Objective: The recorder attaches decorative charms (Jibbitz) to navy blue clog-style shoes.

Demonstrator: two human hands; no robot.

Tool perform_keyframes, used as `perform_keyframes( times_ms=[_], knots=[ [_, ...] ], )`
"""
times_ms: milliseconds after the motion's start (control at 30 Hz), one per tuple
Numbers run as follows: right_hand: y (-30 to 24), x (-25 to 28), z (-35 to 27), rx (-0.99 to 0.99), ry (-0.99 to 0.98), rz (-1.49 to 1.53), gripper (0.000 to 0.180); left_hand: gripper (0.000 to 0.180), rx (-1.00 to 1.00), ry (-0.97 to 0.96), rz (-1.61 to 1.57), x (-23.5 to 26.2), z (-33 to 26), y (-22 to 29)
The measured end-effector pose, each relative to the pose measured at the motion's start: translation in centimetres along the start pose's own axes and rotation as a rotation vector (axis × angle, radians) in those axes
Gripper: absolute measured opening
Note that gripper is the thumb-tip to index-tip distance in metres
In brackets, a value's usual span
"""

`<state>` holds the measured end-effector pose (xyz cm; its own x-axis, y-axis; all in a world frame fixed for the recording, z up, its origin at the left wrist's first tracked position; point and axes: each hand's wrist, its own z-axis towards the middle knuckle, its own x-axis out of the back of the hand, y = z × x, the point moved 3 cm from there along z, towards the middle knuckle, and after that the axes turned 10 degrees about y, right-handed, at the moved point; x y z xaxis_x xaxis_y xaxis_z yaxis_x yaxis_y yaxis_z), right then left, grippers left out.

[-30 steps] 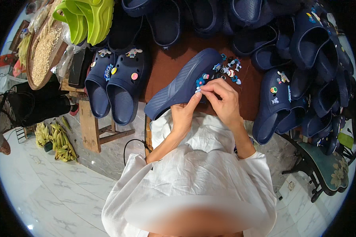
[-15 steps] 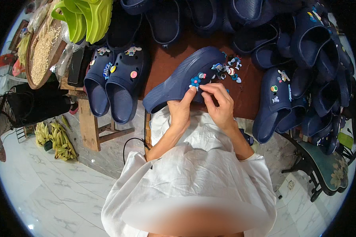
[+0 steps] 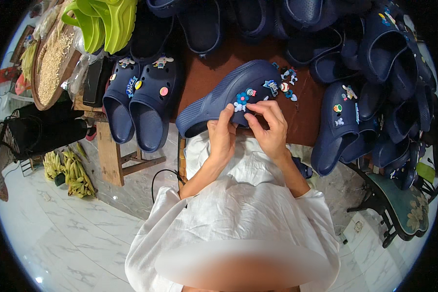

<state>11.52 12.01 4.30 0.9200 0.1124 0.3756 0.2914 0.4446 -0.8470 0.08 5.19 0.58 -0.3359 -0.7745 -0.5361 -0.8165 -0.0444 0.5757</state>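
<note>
Left hand (image 3: 222,138): curled closed on the near edge of the navy clog (image 3: 228,97), thumb pressed on its upper
Right hand (image 3: 270,126): fingertips pinched together on a small charm at the clog's upper; the charm itself is mostly hidden
Navy clog: held tilted above the near edge of the brown table (image 3: 214,68), several coloured charms seen fixed on its top
Loose charms (image 3: 288,85): scattered on the table just beyond the clog
Decorated pair (image 3: 138,104): laid at the left, toes overhanging the table edge
Piled clogs (image 3: 374,87): crowded along the right and far sides
Round tray (image 3: 51,63): far left, filled with pale grain
Open room: only a bare strip of table between clog and far row
</note>
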Motion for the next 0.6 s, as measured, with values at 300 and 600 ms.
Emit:
perform_keyframes(
  times_ms=[300, 600],
  knots=[
    [0.2, 0.0, -0.1, -0.065, 0.073, 0.015, 0.016, 0.025, -0.071, 0.017, 0.048, -1.5, -0.7, 0.3],
    [0.8, 0.2, 0.0, -0.035, 0.052, 0.056, 0.017, 0.029, -0.058, 0.013, 0.049, -1.8, 0.1, 1.1]
  ],
)
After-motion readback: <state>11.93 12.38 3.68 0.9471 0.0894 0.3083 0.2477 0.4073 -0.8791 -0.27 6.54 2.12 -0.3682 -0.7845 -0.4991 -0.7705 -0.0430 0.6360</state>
